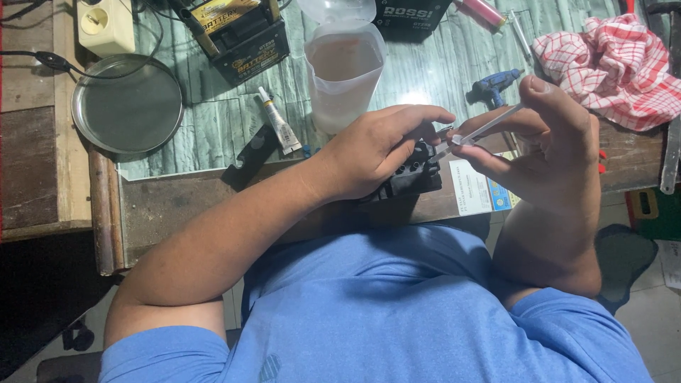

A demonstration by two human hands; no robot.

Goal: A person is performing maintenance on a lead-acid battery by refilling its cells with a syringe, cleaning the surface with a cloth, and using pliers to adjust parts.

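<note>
Worktop (pixel 213 198) first: wood edge w/ a greenish mat on top, crowded. Biggest items on it: a round metal dish (pixel 128 104) at the left, a black battery (pixel 245 39) at the back, a translucent plastic jug (pixel 344 74) holding some pale liquid just behind the hands, and a red-checked cloth (pixel 613 67) at the right. Smaller: a blue glue gun (pixel 493 86), a small tube of glue (pixel 279 122), a printed card (pixel 479 188) under the right hand. Left hand (pixel 376 152) is curled down over a black plastic part (pixel 411 174) at the worktop's front edge, fingers closed round it, index finger stretched toward the right. Right hand (pixel 546 145) is pinched shut, thumb on top, on a thin clear tube (pixel 489 128) like a dropper or syringe, tip pointing at the black part, approx touching or just above it; can't tell which. Risks, as I judge: the part sits near the edge, so a slip of the left hand could drop it into the lap. A hard squeeze could overfill and spill fluid on fingers or card. The jug is close behind; an elbow or wrist nudge could tip it. Thin tube may bend or miss the hole.
</note>
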